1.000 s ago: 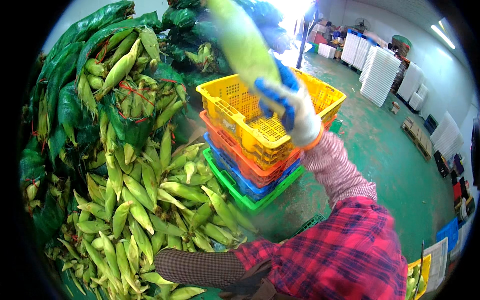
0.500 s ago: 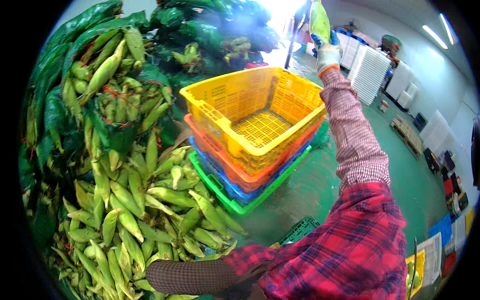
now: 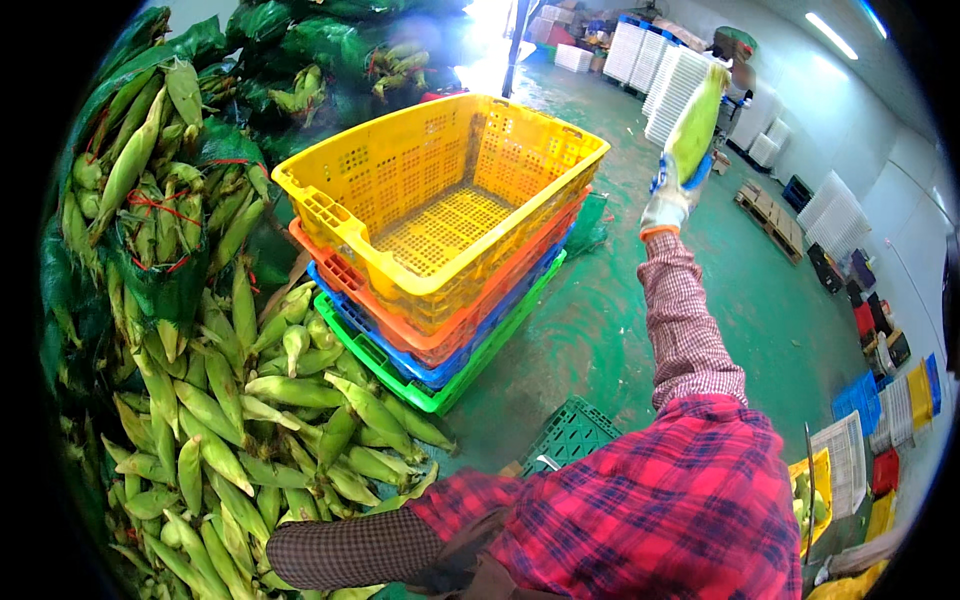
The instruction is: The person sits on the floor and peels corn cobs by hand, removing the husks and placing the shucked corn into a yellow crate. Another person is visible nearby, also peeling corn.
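My right hand (image 3: 670, 203), in a white and blue glove with an orange cuff, is raised at the far right. It grips the lower end of an ear of corn (image 3: 696, 125), which stands upright in its pale green husk. My left arm (image 3: 345, 552), in a dark checked sleeve, reaches over a heap of husked-in corn (image 3: 215, 440) at lower left; the hand itself does not show. Between the heap and my right arm stands a yellow crate (image 3: 430, 262), nothing inside it, stacked on orange (image 3: 440, 347), blue (image 3: 432, 378) and green (image 3: 425, 402) ones.
Green mesh sacks (image 3: 110, 60) packed with corn rise along the left and back. A dark green plastic pallet (image 3: 572, 435) lies on the floor before me. Stacked white trays (image 3: 675, 90), a wooden pallet (image 3: 770, 222) and a yellow crate of produce (image 3: 815, 505) stand at right.
My view has turned, so the crates and heap sit further left. My right hand, still holding the corn, appears lower and slightly right in the picture. My left arm keeps its bent pose.
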